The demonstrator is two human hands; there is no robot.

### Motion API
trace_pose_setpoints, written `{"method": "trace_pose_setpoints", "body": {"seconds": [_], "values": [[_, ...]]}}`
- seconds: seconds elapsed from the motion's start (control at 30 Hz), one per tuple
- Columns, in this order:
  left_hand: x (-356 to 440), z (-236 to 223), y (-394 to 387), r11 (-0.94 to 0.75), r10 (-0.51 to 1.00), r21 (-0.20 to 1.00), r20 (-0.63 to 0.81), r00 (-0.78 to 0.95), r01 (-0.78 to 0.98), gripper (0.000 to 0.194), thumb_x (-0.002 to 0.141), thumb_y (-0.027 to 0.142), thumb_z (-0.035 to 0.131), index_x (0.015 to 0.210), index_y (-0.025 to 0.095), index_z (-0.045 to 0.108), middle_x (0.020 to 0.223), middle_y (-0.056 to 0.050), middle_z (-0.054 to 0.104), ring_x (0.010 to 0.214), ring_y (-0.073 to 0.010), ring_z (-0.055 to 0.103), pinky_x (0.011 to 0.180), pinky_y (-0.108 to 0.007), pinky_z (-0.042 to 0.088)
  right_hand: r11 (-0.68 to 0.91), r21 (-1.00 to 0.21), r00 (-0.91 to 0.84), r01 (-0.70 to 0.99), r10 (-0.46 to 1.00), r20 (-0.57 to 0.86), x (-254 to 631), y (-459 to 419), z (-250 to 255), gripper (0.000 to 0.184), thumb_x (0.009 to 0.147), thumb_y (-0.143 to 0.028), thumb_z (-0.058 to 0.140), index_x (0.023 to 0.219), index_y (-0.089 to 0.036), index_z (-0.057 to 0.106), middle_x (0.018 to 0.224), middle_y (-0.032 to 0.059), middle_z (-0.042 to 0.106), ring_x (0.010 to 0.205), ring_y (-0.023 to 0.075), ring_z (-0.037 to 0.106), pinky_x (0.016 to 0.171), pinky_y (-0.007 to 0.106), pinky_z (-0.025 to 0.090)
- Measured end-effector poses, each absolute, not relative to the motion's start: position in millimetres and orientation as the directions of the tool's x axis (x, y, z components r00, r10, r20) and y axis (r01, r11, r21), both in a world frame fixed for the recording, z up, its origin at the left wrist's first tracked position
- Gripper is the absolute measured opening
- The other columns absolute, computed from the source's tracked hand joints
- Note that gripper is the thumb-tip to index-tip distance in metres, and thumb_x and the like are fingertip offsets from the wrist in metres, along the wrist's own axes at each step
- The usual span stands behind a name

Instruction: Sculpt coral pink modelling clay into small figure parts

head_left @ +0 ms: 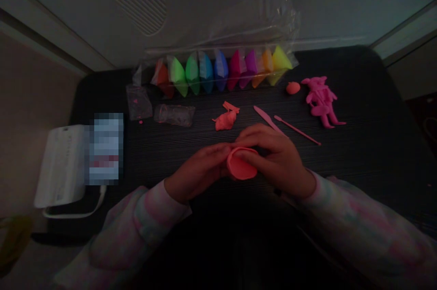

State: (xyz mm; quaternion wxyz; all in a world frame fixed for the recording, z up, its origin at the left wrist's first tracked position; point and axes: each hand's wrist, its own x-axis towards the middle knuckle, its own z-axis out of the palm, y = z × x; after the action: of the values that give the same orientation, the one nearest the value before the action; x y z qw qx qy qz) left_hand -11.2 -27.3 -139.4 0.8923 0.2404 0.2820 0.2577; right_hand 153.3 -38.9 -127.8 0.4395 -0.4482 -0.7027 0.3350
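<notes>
A round, hollowed piece of coral-coloured modelling clay point(244, 169) sits between my two hands above the table's front part. My left hand point(203, 167) cups its left side. My right hand point(278, 155) grips it from the right, with the thumb inside the hollow and the fingers behind its far rim. Beyond them lie torn scraps of the same clay point(226, 119), a pink plastic clay knife point(266, 117), partly hidden by my right hand, and a thin pink modelling stick point(297, 129).
Several coloured clay packets point(206, 73) stand in a clear bag along the back. A small coral clay ball point(292, 88) and a pink clay figure point(321, 101) lie at the right. Left are clear wrappers point(174, 115), a white device point(61, 165) with a cable, and a blurred-out screen point(105, 149).
</notes>
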Motion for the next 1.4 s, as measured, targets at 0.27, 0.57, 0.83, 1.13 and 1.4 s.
{"method": "trace_pose_setpoints", "body": {"seconds": [0.27, 0.57, 0.83, 1.13, 1.4], "values": [[-11.9, -140.3, -25.8, 0.775, 0.580, 0.533, -0.383, 0.719, -0.341, 0.019, 0.082, 0.025, 0.053, 0.091, 0.016, 0.067, 0.081, -0.003, 0.066, 0.074, -0.0124, 0.059, 0.067, -0.024, 0.048, 0.344, -0.884, -0.142, 0.316, 0.939, 0.315, 151.2, -39.9, -127.6, 0.004, 0.076, -0.019, 0.063, 0.079, -0.019, 0.065, 0.078, 0.0004, 0.063, 0.075, 0.0117, 0.059, 0.069, 0.026, 0.049], [-11.3, -139.9, -26.1, 0.781, 0.578, 0.539, -0.433, 0.691, -0.316, 0.015, 0.078, 0.025, 0.058, 0.082, 0.014, 0.067, 0.072, -0.002, 0.064, 0.068, -0.0107, 0.058, 0.062, -0.021, 0.047, 0.342, -0.894, -0.187, 0.289, 0.936, 0.298, 151.5, -41.2, -126.2, 0.004, 0.076, -0.018, 0.063, 0.078, -0.017, 0.066, 0.075, 0.0007, 0.063, 0.072, 0.0103, 0.059, 0.066, 0.024, 0.048], [-10.9, -140.5, -25.7, 0.777, 0.585, 0.530, -0.412, 0.698, -0.339, 0.015, 0.079, 0.024, 0.058, 0.087, 0.016, 0.067, 0.077, -0.001, 0.064, 0.072, -0.0105, 0.058, 0.066, -0.022, 0.048, 0.322, -0.902, -0.202, 0.287, 0.941, 0.272, 152.0, -40.8, -125.9, 0.016, 0.076, -0.018, 0.063, 0.091, -0.019, 0.064, 0.080, 0.0006, 0.062, 0.075, 0.0107, 0.057, 0.067, 0.024, 0.047], [-12.3, -141.0, -25.8, 0.761, 0.597, 0.544, -0.378, 0.707, -0.353, 0.022, 0.081, 0.028, 0.054, 0.096, 0.017, 0.065, 0.083, -0.003, 0.063, 0.072, -0.0115, 0.058, 0.062, -0.022, 0.046, 0.295, -0.912, -0.113, 0.287, 0.955, 0.273, 151.6, -41.0, -129.0, 0.005, 0.076, -0.017, 0.062, 0.078, -0.020, 0.065, 0.076, -0.0015, 0.062, 0.074, 0.0104, 0.057, 0.069, 0.025, 0.047], [-11.8, -141.8, -26.6, 0.762, 0.588, 0.563, -0.393, 0.707, -0.321, 0.021, 0.081, 0.031, 0.054, 0.089, 0.016, 0.067, 0.073, -0.001, 0.060, 0.064, -0.0097, 0.052, 0.058, -0.021, 0.041, 0.278, -0.923, -0.190, 0.265, 0.954, 0.233, 152.2, -40.8, -125.5, 0.009, 0.076, -0.018, 0.063, 0.083, -0.022, 0.067, 0.079, -0.0008, 0.063, 0.074, 0.0106, 0.058, 0.068, 0.025, 0.047]]}}
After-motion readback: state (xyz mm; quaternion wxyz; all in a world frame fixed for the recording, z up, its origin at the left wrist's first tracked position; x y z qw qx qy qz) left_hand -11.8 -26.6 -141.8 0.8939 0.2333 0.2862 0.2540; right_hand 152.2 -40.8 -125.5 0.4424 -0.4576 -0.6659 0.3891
